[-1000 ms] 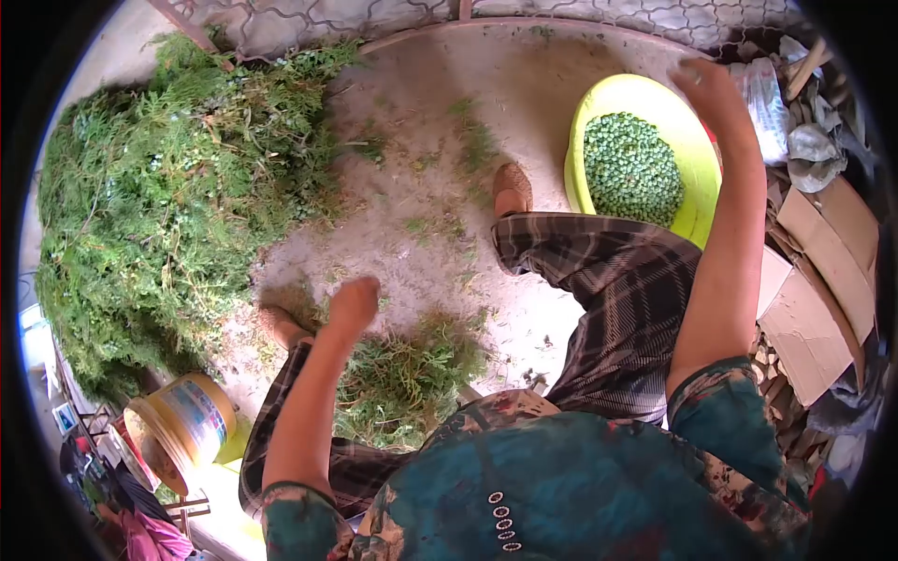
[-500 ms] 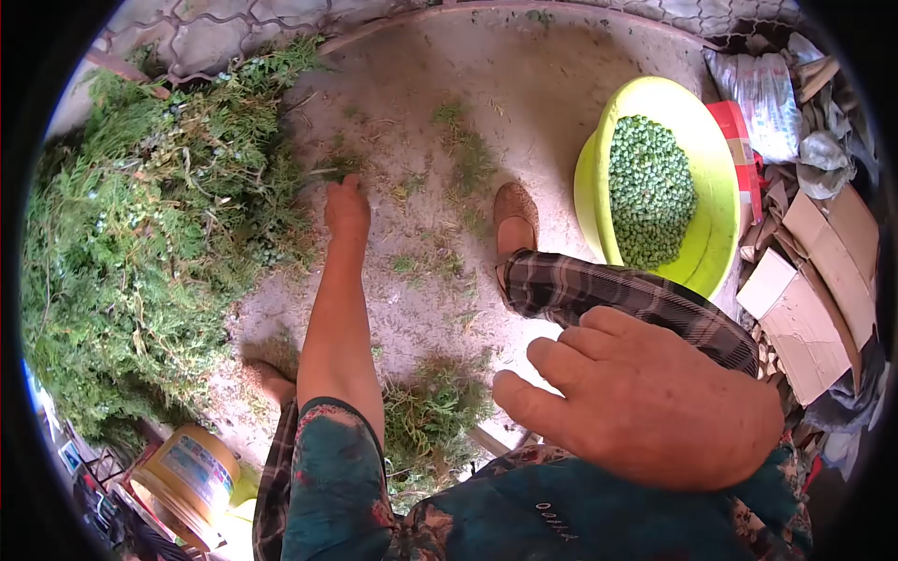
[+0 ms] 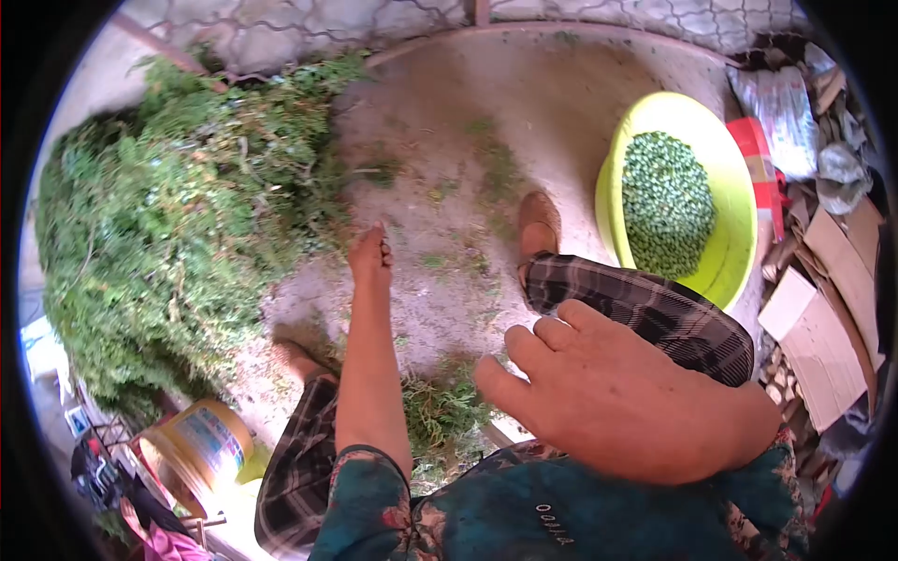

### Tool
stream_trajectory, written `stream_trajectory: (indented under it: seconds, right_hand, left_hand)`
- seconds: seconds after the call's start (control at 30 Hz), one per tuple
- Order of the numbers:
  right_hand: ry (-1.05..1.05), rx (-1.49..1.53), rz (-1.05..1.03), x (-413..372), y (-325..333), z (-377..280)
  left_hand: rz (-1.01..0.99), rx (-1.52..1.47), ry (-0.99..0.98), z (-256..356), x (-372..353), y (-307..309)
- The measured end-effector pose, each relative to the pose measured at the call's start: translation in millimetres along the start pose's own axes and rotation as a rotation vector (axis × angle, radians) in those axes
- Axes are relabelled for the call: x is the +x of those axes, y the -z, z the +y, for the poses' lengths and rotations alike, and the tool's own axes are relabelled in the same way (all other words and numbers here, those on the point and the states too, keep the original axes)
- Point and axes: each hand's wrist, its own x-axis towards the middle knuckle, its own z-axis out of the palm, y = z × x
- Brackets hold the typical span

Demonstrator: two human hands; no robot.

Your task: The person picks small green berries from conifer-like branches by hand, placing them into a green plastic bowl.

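Observation:
My left hand (image 3: 371, 254) reaches out low over the floor, beside the big heap of green leafy branches (image 3: 178, 234). Its fingers are curled in, and anything inside them is too small to make out. A small green sprig (image 3: 377, 173) lies on the floor beyond it. Close to the camera, my right hand (image 3: 617, 397) hangs over my lap with its fingers bent down; their tips and anything in them are hidden. Past that hand, a yellow-green basin (image 3: 739, 215) stands tilted with many small green pieces (image 3: 666, 204) inside.
Loose green bits (image 3: 440, 407) lie between my feet. At the lower left is a yellow bucket (image 3: 210, 444) on its side, with part of a person in pink (image 3: 168, 542) near it. Cardboard (image 3: 818, 351) and plastic bags (image 3: 774, 117) lie right; wire fencing runs behind.
My left hand has drawn back from beside the sprig toward my body, and its curled fingers now show. The view has shifted, moving the scene rightward. My right hand stays bent.

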Motion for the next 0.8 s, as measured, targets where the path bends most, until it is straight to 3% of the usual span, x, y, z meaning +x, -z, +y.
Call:
stream_trajectory:
  seconds: [0.1, 0.17, 0.23, 0.3, 0.33, 0.4, 0.5, 0.57, 0.63, 0.73, 0.8]
  right_hand:
    - [0.022, -0.058, -0.02, -0.7, -0.6, -8.0]
    - [0.083, -0.102, -0.018, 1.4, -1.9, -13.8]
    - [0.111, -0.085, 0.006, 3.0, -3.8, -20.1]
    - [0.145, -0.07, 0.025, 6.0, -3.7, -25.9]
    - [0.162, -0.055, 0.029, 8.1, -2.8, -28.0]
    - [0.195, -0.039, 0.033, 11.2, -1.9, -32.7]
    - [0.18, -0.102, 0.037, 14.2, 2.8, -35.0]
    - [0.19, -0.039, 0.01, 11.9, 8.8, -34.1]
    - [0.167, -0.052, 0.027, 12.9, 3.2, -32.0]
    - [0.116, -0.085, 0.009, 19.9, 3.9, -29.1]
    - [0.092, -0.095, -0.03, 24.7, 4.2, -27.9]
  left_hand:
    - [0.046, -0.223, -0.003, 8.9, -18.8, -11.3]
    - [0.077, -0.29, -0.152, 26.8, -52.6, -44.9]
    - [-0.126, -0.166, -0.398, 40.5, -97.8, -88.5]
    - [-0.646, 0.048, -0.345, 73.2, -184.4, -129.5]
    - [-0.637, 0.046, -0.359, 86.5, -192.9, -129.2]
    - [-0.539, 0.363, -0.418, 107.5, -196.7, -120.5]
    - [0.108, 0.391, -0.647, 135.4, -135.2, -47.1]
    - [0.547, 0.71, -1.134, 147.9, -50.6, 42.5]
    - [0.792, 0.774, -0.738, 184.0, -66.0, 60.0]
    - [0.943, 0.93, -0.745, 201.0, -1.3, 116.9]
    - [0.895, 1.063, -0.707, 205.4, 19.3, 128.1]
